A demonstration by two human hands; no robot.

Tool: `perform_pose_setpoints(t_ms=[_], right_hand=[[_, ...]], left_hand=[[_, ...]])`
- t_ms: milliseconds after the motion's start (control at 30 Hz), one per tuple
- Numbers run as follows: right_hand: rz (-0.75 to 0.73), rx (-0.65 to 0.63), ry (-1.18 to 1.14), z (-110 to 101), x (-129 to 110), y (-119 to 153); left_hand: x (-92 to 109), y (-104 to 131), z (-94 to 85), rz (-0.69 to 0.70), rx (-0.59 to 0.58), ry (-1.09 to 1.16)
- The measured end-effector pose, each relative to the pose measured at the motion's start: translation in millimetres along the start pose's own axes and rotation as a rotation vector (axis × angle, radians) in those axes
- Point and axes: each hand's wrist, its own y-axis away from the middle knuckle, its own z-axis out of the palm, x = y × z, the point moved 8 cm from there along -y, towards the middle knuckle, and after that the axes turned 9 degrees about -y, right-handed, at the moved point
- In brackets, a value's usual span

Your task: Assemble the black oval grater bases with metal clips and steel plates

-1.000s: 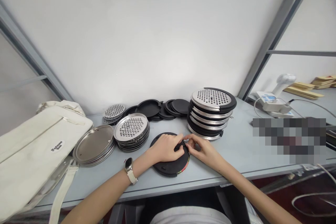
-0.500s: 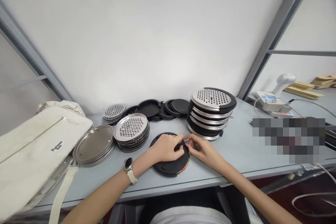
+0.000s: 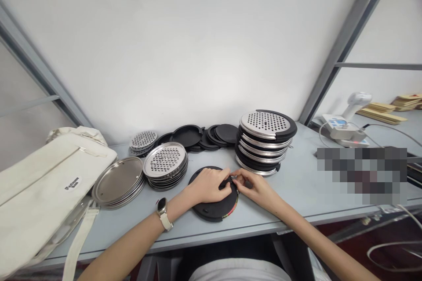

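A round black disc (image 3: 212,208) lies on the grey table in front of me, a thin red and yellow strip showing along its right edge. My left hand (image 3: 211,184) rests over it, thumb and fingers bent around its upper right part. At that same edge my right hand (image 3: 249,184) pinches a small shiny metal piece (image 3: 233,177) between thumb and fingertips, close against the left fingertips. Most of the piece is hidden by the fingers. A dark knob (image 3: 206,211) stands on the disc's near part.
To the right rises a stack of perforated metal discs with black rims (image 3: 265,125). Left are stacked grater plates (image 3: 166,160), plain metal lids (image 3: 118,180) and a white bag (image 3: 49,189). Black round covers (image 3: 186,136) lie behind. A white handheld device (image 3: 358,101) stands far right.
My right fingers have shifted very slightly at the disc's edge, and less of the metal piece shows. The left hand and the disc stay in place.
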Motion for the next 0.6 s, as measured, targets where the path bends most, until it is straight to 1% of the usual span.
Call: perform_pose_setpoints(t_ms=[100,300,600], right_hand=[[-0.002,0.013,0.015,-0.4,-0.1,-0.3],[-0.05,0.02,0.057,0.9,-8.2,0.7],[-0.086,0.013,0.106,2.2,-10.3,2.1]], left_hand=[[0.0,0.1,-0.4,-0.003,0.001,0.006],[0.2,0.4,-0.7,0.006,0.003,-0.005],[0.0,-0.2,0.2,0.016,0.015,-0.011]])
